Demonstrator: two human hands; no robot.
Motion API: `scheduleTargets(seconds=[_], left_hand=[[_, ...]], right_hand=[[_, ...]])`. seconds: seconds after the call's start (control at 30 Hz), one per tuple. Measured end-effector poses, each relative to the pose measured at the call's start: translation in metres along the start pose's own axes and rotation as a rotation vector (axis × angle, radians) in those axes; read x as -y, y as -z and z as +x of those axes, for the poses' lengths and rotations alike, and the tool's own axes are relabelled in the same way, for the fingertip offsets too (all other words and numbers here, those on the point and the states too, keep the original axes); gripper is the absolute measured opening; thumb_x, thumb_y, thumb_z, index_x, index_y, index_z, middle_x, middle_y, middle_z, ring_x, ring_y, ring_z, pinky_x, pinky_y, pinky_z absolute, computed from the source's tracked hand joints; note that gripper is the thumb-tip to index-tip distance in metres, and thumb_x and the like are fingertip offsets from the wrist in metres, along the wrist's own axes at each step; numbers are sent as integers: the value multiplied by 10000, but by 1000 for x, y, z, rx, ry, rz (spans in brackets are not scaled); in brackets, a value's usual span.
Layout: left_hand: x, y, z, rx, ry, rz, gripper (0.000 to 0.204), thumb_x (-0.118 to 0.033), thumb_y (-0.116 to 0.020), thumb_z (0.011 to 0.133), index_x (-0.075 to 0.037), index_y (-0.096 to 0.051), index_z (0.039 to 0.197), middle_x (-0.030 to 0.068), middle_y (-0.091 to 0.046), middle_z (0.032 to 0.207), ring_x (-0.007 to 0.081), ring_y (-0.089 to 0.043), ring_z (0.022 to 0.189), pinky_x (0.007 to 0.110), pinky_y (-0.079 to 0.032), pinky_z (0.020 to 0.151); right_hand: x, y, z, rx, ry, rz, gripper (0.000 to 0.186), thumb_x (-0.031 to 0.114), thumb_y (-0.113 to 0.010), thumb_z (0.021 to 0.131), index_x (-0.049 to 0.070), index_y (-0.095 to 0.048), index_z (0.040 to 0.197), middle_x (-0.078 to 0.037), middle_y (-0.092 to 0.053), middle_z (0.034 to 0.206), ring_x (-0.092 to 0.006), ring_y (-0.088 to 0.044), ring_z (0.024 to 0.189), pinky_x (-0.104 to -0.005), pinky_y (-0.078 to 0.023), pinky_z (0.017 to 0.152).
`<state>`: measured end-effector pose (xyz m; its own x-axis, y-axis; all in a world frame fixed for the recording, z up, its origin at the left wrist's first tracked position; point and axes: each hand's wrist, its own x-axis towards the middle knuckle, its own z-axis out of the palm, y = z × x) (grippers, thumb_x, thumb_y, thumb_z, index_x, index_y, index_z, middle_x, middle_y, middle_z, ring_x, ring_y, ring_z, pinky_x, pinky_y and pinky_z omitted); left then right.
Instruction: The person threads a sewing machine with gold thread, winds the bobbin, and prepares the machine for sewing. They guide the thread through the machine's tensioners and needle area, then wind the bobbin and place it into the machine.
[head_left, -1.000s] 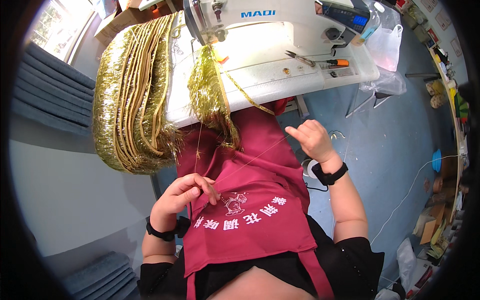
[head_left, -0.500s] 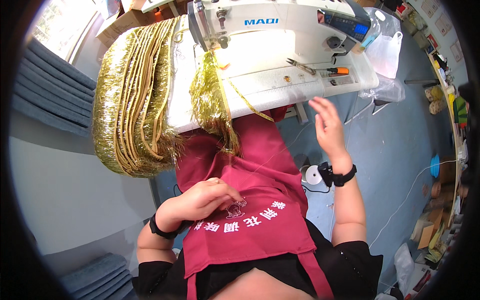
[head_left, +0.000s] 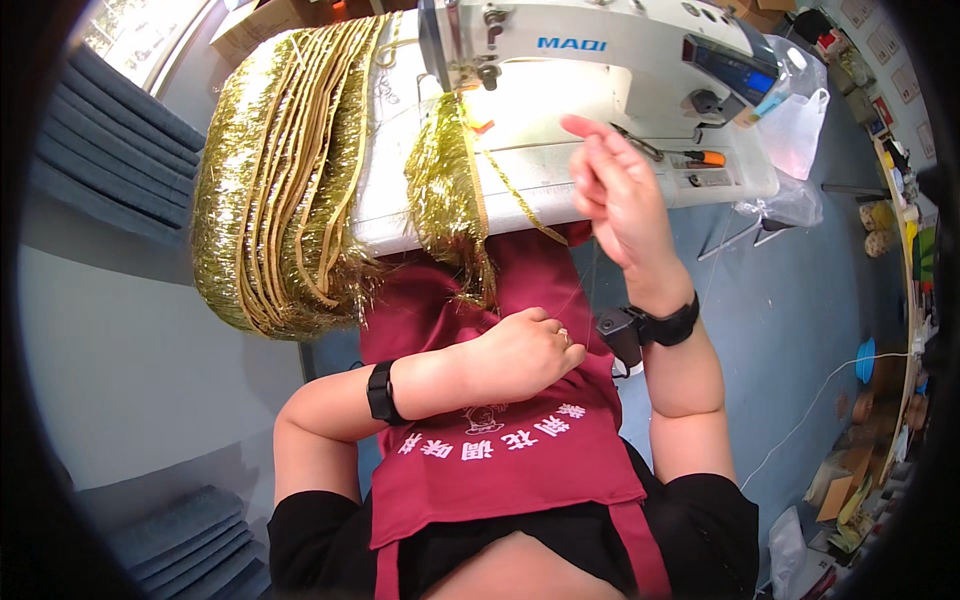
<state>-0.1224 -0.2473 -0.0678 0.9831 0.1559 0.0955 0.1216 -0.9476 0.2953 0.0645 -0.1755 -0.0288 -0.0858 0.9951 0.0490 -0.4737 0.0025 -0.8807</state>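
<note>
A person in a dark red apron (head_left: 500, 440) sits at a white industrial sewing machine (head_left: 590, 50), both hands working a fine thread (head_left: 590, 275) that runs between them.

The right hand (head_left: 620, 195) is raised at about one o'clock from the picture's middle, in front of the machine's white table (head_left: 560, 170); its fingers are drawn narrow, thumb and fingertips close together, pinching the upper end of the thread. The thread itself is thin and faint, showing only in part as a pale line dropping toward the lap.

The left hand (head_left: 525, 350) lies near the centre, resting on the apron, fingers curled into a loose fist with the thread's lower end at its knuckles; whether the thread is truly gripped there cannot be told. A black band (head_left: 380, 392) circles the left wrist, a black wrist device (head_left: 655, 325) the right.

A strip of gold tinsel fringe (head_left: 450, 195) hangs from under the machine's needle over the table's near edge, at twelve o'clock from the left hand, its tips touching the apron. A large folded stack of the same gold fringe trim (head_left: 275, 180) drapes over the table's left end, at ten o'clock. An orange-handled tool (head_left: 700, 157) lies on the table just beyond the right hand, and a clear plastic bag (head_left: 795, 130) hangs at the table's right end, at two o'clock.
</note>
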Motion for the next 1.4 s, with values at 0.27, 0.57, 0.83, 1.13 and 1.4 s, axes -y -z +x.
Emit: scheduleTargets(seconds=[0.27,0.57,0.83,1.13,1.4], left_hand=[[89,30,-36,-437,543,-24,262,-8,-605,865,12,-670,1118,180,-686,1161,361,-672,1014,445,-544,898],[183,-1,-36,-598,778,-24,347,65,-535,842,46,-664,1164,217,-669,1219,395,-639,1113,434,-504,1003],[206,-10,-20,-681,800,-51,309,39,-561,906,54,-660,1198,218,-665,1239,406,-645,1110,439,-520,986],[207,-13,-17,-663,774,87,350,-54,-661,883,22,-658,1225,176,-655,1263,378,-643,1116,435,-522,974],[204,-12,-20,-664,690,244,410,-59,-689,827,-3,-679,1233,139,-666,1275,336,-659,1101,413,-527,965]], right_hand=[[-35,54,14,-331,341,-973,312,157,-468,1083,13,-591,1331,-25,-593,816,-145,-586,755,-281,-471,707],[-81,17,34,-283,865,-1732,349,156,-666,920,121,-609,1263,-68,-592,1188,-258,-568,1117,-437,-414,944],[-134,-1,71,-271,235,-1752,258,261,-760,875,73,-616,980,-111,-589,1055,-309,-590,1014,-439,-457,862],[-138,-7,73,-292,292,-1591,189,212,-727,909,43,-645,883,-130,-648,865,-352,-663,850,-487,-510,772],[-119,-14,67,56,195,-1004,237,232,-698,936,2,-661,892,-179,-637,983,-361,-647,892,-445,-522,801]])
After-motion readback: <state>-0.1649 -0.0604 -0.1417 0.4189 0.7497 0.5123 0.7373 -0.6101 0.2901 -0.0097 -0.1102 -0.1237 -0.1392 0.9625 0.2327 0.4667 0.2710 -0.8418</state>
